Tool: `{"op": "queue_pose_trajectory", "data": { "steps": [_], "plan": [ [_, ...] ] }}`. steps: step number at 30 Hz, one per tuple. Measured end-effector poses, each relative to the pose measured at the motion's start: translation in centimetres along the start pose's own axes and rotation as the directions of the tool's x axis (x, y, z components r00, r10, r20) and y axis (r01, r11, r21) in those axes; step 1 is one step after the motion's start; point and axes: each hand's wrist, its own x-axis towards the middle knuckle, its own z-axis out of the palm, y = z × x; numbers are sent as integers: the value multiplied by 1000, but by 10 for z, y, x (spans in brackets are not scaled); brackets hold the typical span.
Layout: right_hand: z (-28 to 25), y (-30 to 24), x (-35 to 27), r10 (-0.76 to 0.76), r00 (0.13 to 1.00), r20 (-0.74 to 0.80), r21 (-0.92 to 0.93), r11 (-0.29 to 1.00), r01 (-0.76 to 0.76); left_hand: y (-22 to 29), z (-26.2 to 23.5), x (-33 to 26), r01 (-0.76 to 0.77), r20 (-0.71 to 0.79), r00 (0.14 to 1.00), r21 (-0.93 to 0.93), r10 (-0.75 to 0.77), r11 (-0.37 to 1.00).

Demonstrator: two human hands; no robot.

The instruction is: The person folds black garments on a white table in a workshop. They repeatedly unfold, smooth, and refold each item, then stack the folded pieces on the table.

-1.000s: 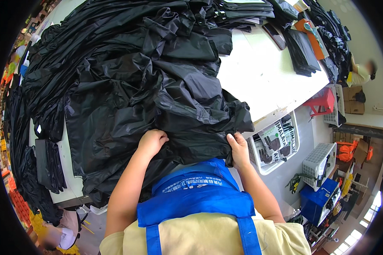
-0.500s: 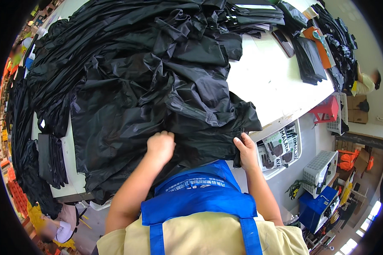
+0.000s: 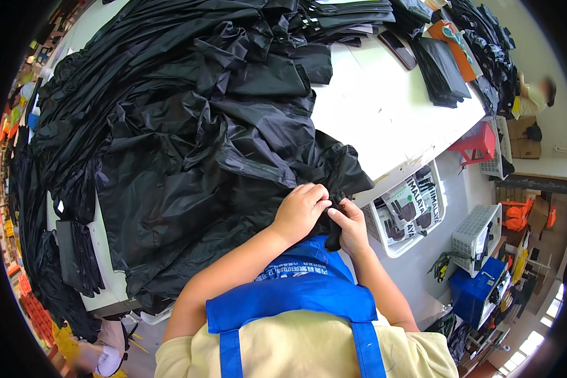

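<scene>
At the near edge of the white surface (image 3: pixel 384 120), the left hand (image 3: pixel 299 211) and right hand (image 3: pixel 349 225) each keep a grip clamped on the black fabric (image 3: pixel 189 164).

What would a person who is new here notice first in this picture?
First, the big heap of black fabric that covers most of the white table. Then the two hands at its near edge: the left hand and right hand pinch a corner of it together, above the blue apron.
</scene>
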Motion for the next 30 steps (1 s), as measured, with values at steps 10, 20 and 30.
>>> {"op": "queue_pose_trajectory", "data": {
  "steps": [10, 20, 30],
  "plan": [
    [-11, 13, 1, -58, 996, -74, -76, 996, 53, -8, 8, 0, 175, 49, 985, -213, -168, 961],
    [-23, -2, 15, -67, 996, -67, -482, 876, 27, -21, 9, -11, 169, 0, 985, -239, -174, 956],
    [-3, -74, 87, -849, 469, 244, -966, -253, 45, -33, -151, -291, 523, -416, 852, 675, -316, 520]
  ]
}}
